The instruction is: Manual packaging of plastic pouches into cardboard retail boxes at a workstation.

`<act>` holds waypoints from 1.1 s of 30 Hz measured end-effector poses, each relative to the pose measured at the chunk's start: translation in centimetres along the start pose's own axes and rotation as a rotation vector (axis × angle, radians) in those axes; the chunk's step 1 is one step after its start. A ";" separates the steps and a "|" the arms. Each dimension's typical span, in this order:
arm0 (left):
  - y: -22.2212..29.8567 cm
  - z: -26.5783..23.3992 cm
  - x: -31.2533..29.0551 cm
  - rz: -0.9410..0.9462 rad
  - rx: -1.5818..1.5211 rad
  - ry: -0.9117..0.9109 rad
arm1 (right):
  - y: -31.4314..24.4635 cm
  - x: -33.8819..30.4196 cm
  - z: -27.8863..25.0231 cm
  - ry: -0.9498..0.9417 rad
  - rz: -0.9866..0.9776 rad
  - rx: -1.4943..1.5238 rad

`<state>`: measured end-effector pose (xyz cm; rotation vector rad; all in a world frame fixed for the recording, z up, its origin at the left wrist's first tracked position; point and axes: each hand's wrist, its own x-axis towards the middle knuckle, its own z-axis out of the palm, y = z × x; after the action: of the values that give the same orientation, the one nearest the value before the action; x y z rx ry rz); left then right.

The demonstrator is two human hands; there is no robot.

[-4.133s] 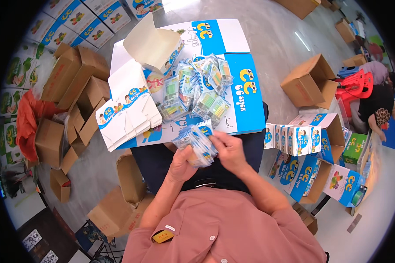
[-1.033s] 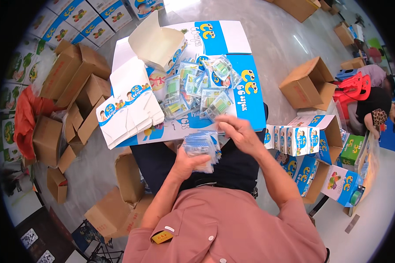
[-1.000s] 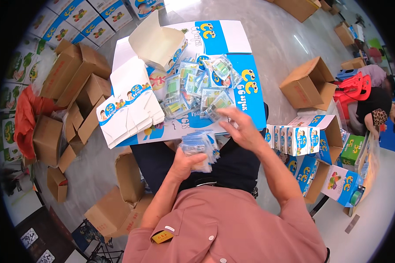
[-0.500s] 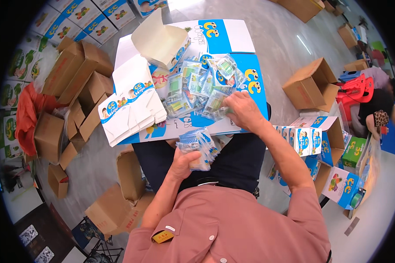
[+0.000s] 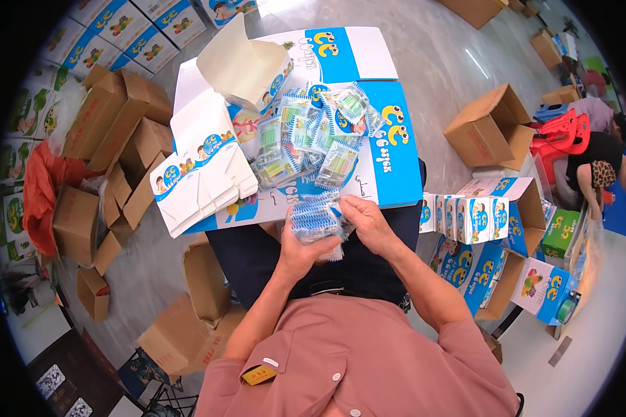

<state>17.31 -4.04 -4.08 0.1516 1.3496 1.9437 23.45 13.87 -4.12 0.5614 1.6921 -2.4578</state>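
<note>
In front of my lap, my left hand (image 5: 300,251) is closed around a stack of small clear sachets (image 5: 316,221) with blue-and-white edges. My right hand (image 5: 370,224) meets the stack's right side, thumb and fingers pinched at a sachet there; how much of it they grip is partly hidden. Just beyond, a loose pile of the same sachets (image 5: 306,135), with green and coloured strips inside, lies on a blue-and-white printed carton (image 5: 396,167). Left of the pile rest flat folded white boxes (image 5: 205,170). Behind these stands an open white box (image 5: 247,69) with its flap raised.
Opened brown cartons (image 5: 122,104) crowd the floor at left, beside a red plastic bag (image 5: 45,194). Another brown carton (image 5: 490,128) stands open at right. Nearer, small printed boxes (image 5: 476,219) stand in a row. A person (image 5: 595,163) is by a red plastic stool (image 5: 560,139) at far right.
My right hand has come back from the pile toward my body, down to the stack in my left hand. The stack has been raised slightly and turned.
</note>
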 end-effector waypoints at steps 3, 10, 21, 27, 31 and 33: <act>-0.6 -0.4 -0.6 -0.090 -0.103 0.099 | -1.2 0.3 -0.2 -0.035 -0.216 -0.500; 0.3 -2.0 -2.2 -0.125 -0.286 0.150 | -5.9 6.3 -2.2 -0.123 -0.774 -1.598; 2.4 1.5 0.0 0.178 0.157 0.010 | -6.3 4.1 -5.3 -0.017 -0.669 -1.151; 0.3 6.1 8.8 0.685 0.527 -0.156 | -4.4 2.1 -8.8 0.203 -0.249 -0.015; -2.6 6.5 12.7 0.829 0.671 -0.147 | -3.4 3.2 -10.3 0.226 -0.316 0.137; -3.5 6.8 13.2 0.787 0.725 -0.087 | -2.6 3.7 -10.5 0.192 -0.311 0.222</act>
<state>13.04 9.99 -8.14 1.2564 2.0776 1.8665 21.75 24.90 -6.44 0.6157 1.6967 -2.9234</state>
